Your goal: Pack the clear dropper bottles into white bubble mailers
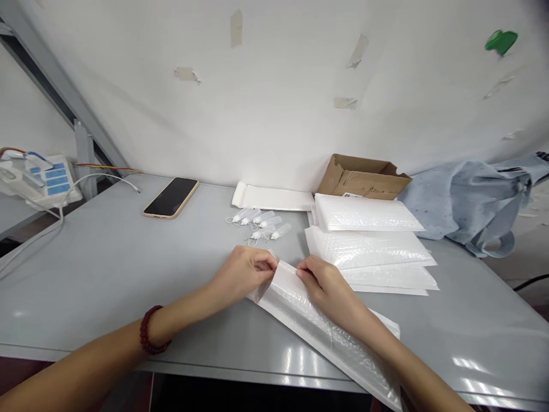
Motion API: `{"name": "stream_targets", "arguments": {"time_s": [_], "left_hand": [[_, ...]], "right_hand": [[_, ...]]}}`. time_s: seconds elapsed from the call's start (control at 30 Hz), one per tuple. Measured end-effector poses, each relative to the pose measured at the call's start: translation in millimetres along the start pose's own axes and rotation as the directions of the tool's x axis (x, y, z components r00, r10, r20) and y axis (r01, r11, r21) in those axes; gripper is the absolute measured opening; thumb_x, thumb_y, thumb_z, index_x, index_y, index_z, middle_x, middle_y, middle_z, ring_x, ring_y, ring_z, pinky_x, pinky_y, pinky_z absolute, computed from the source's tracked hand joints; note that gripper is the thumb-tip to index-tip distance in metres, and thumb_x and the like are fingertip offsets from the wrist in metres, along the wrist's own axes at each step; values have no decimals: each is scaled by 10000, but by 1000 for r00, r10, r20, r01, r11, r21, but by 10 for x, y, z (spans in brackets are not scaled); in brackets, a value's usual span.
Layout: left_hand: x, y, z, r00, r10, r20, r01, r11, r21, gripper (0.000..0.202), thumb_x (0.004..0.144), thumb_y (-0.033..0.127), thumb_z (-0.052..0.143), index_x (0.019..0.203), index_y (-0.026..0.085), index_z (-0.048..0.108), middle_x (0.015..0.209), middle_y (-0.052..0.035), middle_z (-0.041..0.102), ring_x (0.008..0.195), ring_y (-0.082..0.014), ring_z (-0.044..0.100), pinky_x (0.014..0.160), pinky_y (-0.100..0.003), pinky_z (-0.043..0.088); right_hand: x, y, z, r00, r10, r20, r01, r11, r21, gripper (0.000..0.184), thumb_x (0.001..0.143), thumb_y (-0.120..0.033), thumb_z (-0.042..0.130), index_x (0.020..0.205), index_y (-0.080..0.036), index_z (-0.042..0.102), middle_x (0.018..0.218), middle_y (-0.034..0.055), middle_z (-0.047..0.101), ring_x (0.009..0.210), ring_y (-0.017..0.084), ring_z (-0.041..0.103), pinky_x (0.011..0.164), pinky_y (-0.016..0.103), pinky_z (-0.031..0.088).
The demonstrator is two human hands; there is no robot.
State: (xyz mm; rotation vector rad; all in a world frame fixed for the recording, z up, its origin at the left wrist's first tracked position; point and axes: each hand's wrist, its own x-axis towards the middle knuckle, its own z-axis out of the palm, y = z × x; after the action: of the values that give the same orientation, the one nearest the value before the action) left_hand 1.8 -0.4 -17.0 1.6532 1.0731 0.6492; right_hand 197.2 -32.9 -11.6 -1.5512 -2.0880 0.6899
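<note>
A white bubble mailer (pixel 300 309) lies slantwise across the table's front edge, its flap end toward the middle. My left hand (pixel 246 272), with a dark red bead bracelet on the wrist, pinches this mailer at the flap end. Thumb and fingers of my right hand (pixel 323 280) grip the edge of the mailer's mouth a little further right. Just beyond my hands lie several small translucent squeeze bottles (pixel 261 220) with thin loops at their caps. Whether anything is inside the mailer I cannot tell.
Several more bubble mailers (pixel 373 249) are stacked at the right, before an open cardboard box (pixel 364 177). Another mailer (pixel 274 197) lies by the wall. A phone (pixel 171 197) rests at the back left, near a power strip (pixel 51 180) with cables. Light blue cloth (pixel 458 194) hangs at the far right.
</note>
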Motion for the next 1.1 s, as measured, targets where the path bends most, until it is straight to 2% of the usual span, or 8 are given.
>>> {"name": "stream_targets", "arguments": {"time_s": [0.13, 0.43, 0.53, 0.63, 0.77, 0.83, 0.97, 1.1], "left_hand": [[-32, -2, 59, 996, 12, -84, -6, 998, 69, 142, 740, 188, 575, 714, 158, 712, 735, -27, 703, 716, -179, 650, 634, -243, 494], [-43, 165, -166, 867, -68, 494, 216, 944, -248, 172, 771, 195, 534, 805, 147, 696, 757, -5, 676, 680, -131, 599, 627, -223, 466], [-25, 240, -335, 976, -133, 173, 148, 986, -77, 247, 789, 296, 558, 954, 162, 683, 860, -34, 693, 768, -167, 626, 748, -283, 489], [8, 196, -434, 990, -70, -122, 98, 966, 238, 291, 742, 387, 617, 940, 179, 661, 852, -21, 655, 718, -162, 577, 658, -261, 447], [46, 37, -414, 980, -139, 144, 70, 911, 407, 301, 751, 361, 554, 539, 178, 443, 522, 44, 383, 485, -101, 343, 461, -240, 234], [62, -26, -393, 983, -133, 123, 65, 894, 443, 327, 739, 312, 531, 514, 191, 325, 498, 53, 283, 472, -95, 272, 454, -248, 182], [75, -75, -393, 989, -131, 72, 85, 888, 452, 292, 714, 266, 527, 534, 196, 308, 505, 48, 317, 484, -100, 283, 448, -238, 200], [47, -54, -361, 987, -137, 86, 94, 916, 391, 209, 768, 299, 505, 598, 185, 461, 512, 30, 468, 490, -120, 424, 453, -230, 265]], "right_hand": [[5, -7, 60, 997, -40, -65, 36, 998, -51, 222, 896, -114, 394, 728, -185, 521, 745, 37, 567, 657, 160, 555, 605, 293, 447], [20, -64, 104, 990, -87, -114, 79, 994, -80, 219, 918, -142, 342, 766, -189, 492, 771, 48, 543, 629, 158, 537, 581, 304, 445], [25, -61, 104, 981, -92, -171, 78, 993, -84, 217, 934, -175, 337, 790, -186, 499, 774, 48, 544, 627, 157, 540, 574, 303, 447], [24, -49, 115, 979, -85, -183, 68, 993, -96, 218, 937, -177, 338, 792, -188, 501, 774, 48, 552, 623, 156, 551, 573, 305, 461], [-30, -88, 110, 963, -194, -189, 157, 968, -197, 181, 937, -175, 367, 1000, -156, 536, 989, 119, 600, 788, 193, 615, 668, 343, 516], [-78, -134, 84, 926, -369, -82, 333, 899, -286, 251, 943, -198, 401, 1157, -142, 519, 1174, 160, 574, 1011, 241, 595, 811, 399, 511], [-149, -190, 48, 832, -453, 320, 538, 800, -267, 291, 948, -286, 457, 1210, -190, 540, 1265, 103, 587, 1160, 252, 544, 938, 446, 471], [-155, -150, 73, 824, -393, 408, 508, 832, -222, 398, 948, -368, 457, 1307, -197, 488, 1417, 93, 482, 1323, 250, 417, 1080, 468, 366]]}}
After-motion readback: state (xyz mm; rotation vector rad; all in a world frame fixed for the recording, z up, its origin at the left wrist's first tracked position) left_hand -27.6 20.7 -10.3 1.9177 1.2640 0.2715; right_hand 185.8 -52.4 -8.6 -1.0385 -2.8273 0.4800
